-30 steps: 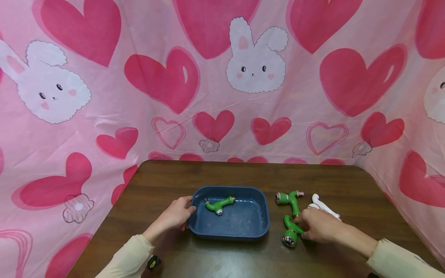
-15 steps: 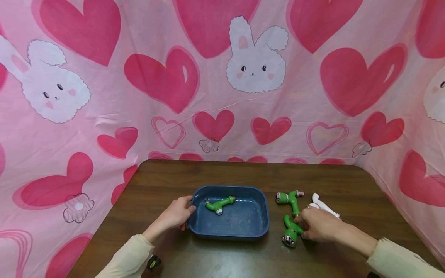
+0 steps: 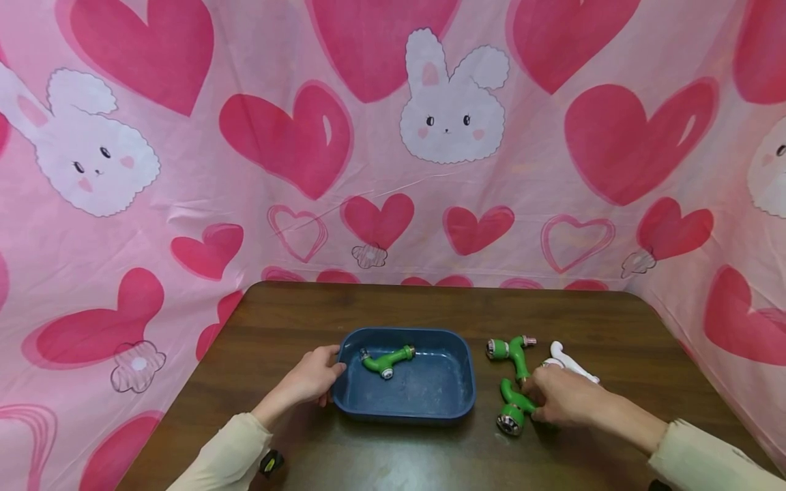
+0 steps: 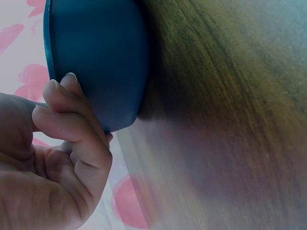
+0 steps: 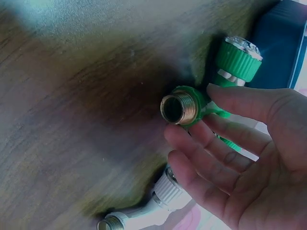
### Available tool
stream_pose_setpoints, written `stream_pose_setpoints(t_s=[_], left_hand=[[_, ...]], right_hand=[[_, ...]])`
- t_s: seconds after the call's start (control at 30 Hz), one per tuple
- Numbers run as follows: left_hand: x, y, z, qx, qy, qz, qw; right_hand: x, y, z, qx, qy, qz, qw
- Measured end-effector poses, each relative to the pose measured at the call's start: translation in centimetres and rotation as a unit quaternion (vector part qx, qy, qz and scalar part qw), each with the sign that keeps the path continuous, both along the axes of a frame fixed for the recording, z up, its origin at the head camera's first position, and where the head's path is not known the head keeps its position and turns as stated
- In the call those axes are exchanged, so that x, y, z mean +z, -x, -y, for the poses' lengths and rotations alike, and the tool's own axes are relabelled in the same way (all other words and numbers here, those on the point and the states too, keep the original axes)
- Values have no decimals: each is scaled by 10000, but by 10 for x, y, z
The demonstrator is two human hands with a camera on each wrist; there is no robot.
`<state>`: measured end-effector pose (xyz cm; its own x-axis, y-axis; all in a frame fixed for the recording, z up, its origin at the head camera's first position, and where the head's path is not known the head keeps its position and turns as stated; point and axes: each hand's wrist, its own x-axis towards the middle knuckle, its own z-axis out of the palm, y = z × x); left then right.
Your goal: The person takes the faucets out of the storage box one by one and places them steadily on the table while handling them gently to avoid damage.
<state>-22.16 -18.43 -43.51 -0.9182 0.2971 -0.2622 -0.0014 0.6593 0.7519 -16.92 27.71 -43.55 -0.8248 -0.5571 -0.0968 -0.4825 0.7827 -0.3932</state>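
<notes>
A blue plastic tub [image 3: 405, 416] stands mid-table with one green faucet [image 3: 382, 363] lying inside. My left hand [image 3: 314, 376] holds the tub's left end, its fingertips against the outer wall in the left wrist view. To the right of the tub, my right hand [image 3: 566, 397] pinches a second green faucet [image 3: 511, 416] between thumb and fingers. The brass threaded end [image 5: 181, 108] of that faucet points out of the grasp in the right wrist view. A third green faucet [image 3: 517, 353] lies just behind it. A white faucet [image 3: 576, 365] is partly hidden behind the right hand.
All of this is on a dark brown wooden table [image 3: 368, 307] with rounded far corners. Pink cloth [image 3: 393, 177] printed with hearts and rabbits hangs around its back and sides. A small black object [image 3: 271, 464] shows beneath the left sleeve.
Almost nothing differs. Both hands keep their places; the front green faucet under the right hand has shifted very slightly.
</notes>
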Motion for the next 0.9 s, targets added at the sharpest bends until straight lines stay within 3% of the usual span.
stream_pose_setpoints(t_s=[0.4, 0.77, 0.9], left_hand=[[1, -1, 0, 1, -24, 5, 10000], [2, -1, -1, 14, 11, -3, 10000], [2, -2, 0, -12, -39, 1, 10000]], right_hand=[[14, 3, 2, -12, 114, 22, 9999], [32, 7, 9, -529, -96, 374, 9979], [37, 8, 11, -447, -97, 236, 9987]])
